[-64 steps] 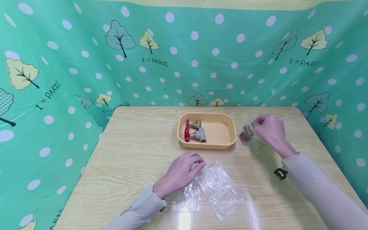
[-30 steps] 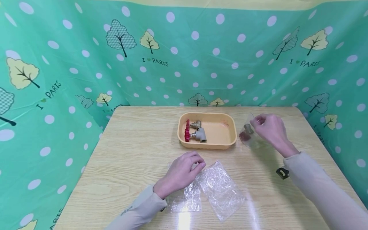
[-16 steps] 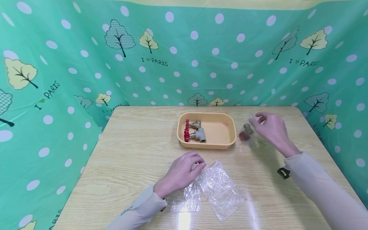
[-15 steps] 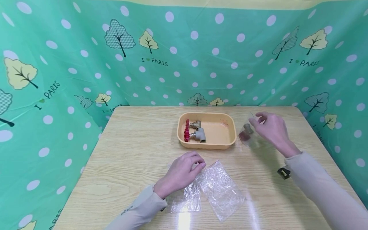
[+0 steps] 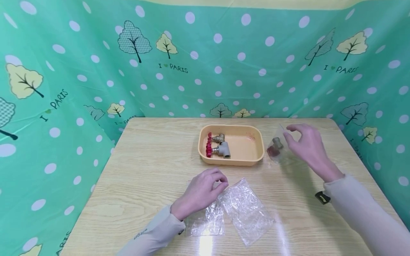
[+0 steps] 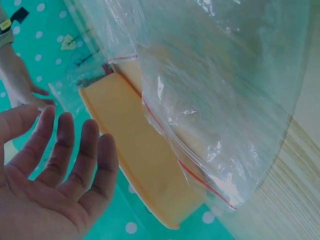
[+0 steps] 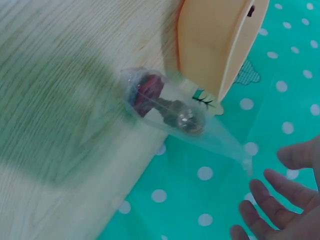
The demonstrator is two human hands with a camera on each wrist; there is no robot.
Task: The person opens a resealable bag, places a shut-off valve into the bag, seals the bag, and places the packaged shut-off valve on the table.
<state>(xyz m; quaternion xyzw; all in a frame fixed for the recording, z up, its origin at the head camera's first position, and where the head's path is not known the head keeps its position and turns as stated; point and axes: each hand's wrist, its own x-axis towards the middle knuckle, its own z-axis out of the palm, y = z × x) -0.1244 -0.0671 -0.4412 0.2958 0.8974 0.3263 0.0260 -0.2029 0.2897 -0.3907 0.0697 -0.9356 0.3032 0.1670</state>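
Note:
A clear zip bag [image 7: 165, 107] stands on the table just right of the tray, holding a valve [image 5: 276, 145] with a red handwheel and a metal body. My right hand [image 5: 305, 145] is beside the bag's top, thumb and fingers spread apart and holding nothing; the right wrist view shows a gap to the bag. My left hand [image 5: 201, 193] hovers low over the near side of the table, fingers loosely bent and nothing in them. Under and beside it lie two flat zip bags with red seal lines, the left bag [image 5: 211, 224] partly hidden by the hand, the right bag [image 5: 246, 213] slanted.
An orange plastic tray [image 5: 237, 162] sits at the middle back. In its left half lie a brass valve [image 5: 219, 138] and a grey tee-shaped valve [image 5: 223, 150], both with red handwheels. A green patterned curtain [image 5: 198, 85] encloses the wooden table [image 5: 144, 170].
My right hand's fingers have spread and let go of the top of the bag with the valve, and the hand has drawn slightly to the right. The left hand stays put.

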